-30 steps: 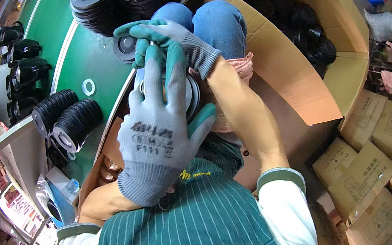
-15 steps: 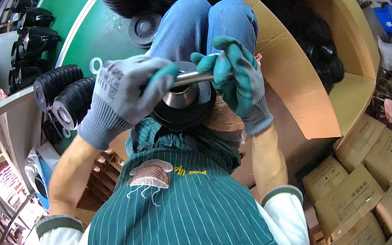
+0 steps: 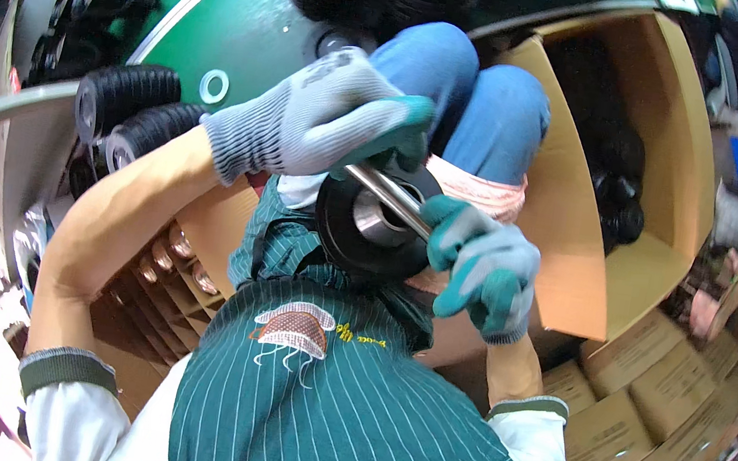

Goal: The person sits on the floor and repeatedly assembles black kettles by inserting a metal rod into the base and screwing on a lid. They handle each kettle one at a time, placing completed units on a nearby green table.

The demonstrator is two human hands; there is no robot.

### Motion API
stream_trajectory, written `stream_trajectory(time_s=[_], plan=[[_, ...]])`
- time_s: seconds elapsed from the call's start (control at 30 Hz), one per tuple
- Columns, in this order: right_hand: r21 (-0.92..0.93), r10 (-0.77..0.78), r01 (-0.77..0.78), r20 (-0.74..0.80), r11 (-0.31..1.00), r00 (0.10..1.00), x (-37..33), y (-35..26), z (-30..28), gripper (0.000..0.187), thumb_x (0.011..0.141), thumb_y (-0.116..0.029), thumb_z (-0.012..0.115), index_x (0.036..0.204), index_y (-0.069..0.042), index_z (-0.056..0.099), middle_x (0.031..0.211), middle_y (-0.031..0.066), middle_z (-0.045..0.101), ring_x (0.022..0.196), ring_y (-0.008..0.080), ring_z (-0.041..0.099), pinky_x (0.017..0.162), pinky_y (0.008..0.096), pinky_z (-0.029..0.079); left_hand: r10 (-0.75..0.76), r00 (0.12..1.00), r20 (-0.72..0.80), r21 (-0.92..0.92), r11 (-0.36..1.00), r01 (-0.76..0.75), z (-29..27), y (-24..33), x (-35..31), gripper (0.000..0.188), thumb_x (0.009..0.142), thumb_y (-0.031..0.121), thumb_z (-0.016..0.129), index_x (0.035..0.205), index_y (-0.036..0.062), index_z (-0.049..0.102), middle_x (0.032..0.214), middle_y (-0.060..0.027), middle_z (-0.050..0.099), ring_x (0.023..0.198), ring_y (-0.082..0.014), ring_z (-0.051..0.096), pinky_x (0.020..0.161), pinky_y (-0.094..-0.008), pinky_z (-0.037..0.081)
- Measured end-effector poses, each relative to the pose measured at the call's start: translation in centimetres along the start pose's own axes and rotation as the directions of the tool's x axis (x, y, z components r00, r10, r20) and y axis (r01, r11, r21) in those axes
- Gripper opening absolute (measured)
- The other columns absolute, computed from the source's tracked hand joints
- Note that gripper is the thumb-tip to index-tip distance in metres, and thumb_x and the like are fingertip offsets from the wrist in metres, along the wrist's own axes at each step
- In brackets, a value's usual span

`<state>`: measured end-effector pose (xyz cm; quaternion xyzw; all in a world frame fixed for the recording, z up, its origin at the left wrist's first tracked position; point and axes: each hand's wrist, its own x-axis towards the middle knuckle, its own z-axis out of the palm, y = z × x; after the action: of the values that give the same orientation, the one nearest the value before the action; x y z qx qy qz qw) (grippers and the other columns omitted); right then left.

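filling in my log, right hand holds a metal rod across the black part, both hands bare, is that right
Not bare: the head view shows left hand and right hand in gloves. The right hand does hold the rod across the black part.

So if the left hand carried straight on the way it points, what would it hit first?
The left hand would probably meet the blue jeans first; depth is unclear, so it might pass above.
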<state>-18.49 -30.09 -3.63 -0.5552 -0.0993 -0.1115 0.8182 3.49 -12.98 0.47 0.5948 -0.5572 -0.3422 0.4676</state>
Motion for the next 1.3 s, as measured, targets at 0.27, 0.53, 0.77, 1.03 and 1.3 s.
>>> stream_trajectory(time_s=[0.27,0.53,0.77,1.03,1.3], plan=[[-0.561,0.147,0.28,0.598,0.779,0.788,4.0,-3.0,1.8,0.029,0.071,-0.042,0.076,0.07,-0.015,0.064,0.066,-0.0003,0.052,0.085,0.0247,0.063,0.097,0.0519,0.047,-0.118,0.991,0.062,0.111,0.988,0.11,0.0,-3.7,3.3,0.066,0.107,0.053,0.047,0.08,0.0002,0.076,0.069,-0.0151,0.07,0.067,-0.0274,0.07,0.069,-0.0377,0.056],[-0.642,0.409,0.348,0.731,0.683,0.546,6.6,-2.4,6.8,0.032,0.083,-0.039,0.07,0.07,-0.011,0.062,0.061,0.0011,0.049,0.064,0.0197,0.053,0.068,0.0383,0.048,0.258,0.961,0.094,0.113,0.957,-0.268,3.9,-7.3,9.2,0.061,0.104,0.049,0.051,0.081,-0.0041,0.068,0.077,-0.0257,0.065,0.08,-0.041,0.064,0.078,-0.0467,0.051],[-0.678,0.338,0.29,0.635,0.676,0.695,8.0,-1.0,8.2,0.033,0.092,-0.041,0.059,0.098,-0.011,0.073,0.067,0.0024,0.059,0.07,0.0194,0.059,0.066,0.0382,0.048,0.195,0.885,0.422,-0.101,0.981,-0.168,4.6,-5.5,12.7,0.045,0.102,0.04,0.052,0.093,0.0031,0.076,0.086,-0.0166,0.072,0.089,-0.0336,0.068,0.083,-0.0423,0.052],[-0.563,0.137,0.343,0.642,0.752,0.754,6.9,-1.9,6.9,0.034,0.087,-0.045,0.067,0.083,-0.012,0.066,0.073,0.0035,0.06,0.072,0.0212,0.061,0.072,0.0401,0.053,0.12,0.967,-0.226,0.505,0.863,0.011,2.4,-3.6,5.8,0.079,0.085,0.064,0.07,0.135,0.0041,0.056,0.105,-0.0162,0.07,0.091,-0.0324,0.071,0.083,-0.0419,0.056],[-0.548,-0.316,0.31,0.085,0.777,0.945,2.6,-2.3,6.5,0.035,0.099,-0.039,0.062,0.114,-0.008,0.067,0.107,0.0111,0.069,0.1,0.0259,0.07,0.09,0.0423,0.057,-0.714,0.639,0.285,0.692,0.615,0.378,-0.4,8.3,5.2,0.053,0.092,0.053,0.072,0.105,0.0021,0.074,0.082,-0.0172,0.074,0.076,-0.0292,0.074,0.072,-0.0406,0.059]])
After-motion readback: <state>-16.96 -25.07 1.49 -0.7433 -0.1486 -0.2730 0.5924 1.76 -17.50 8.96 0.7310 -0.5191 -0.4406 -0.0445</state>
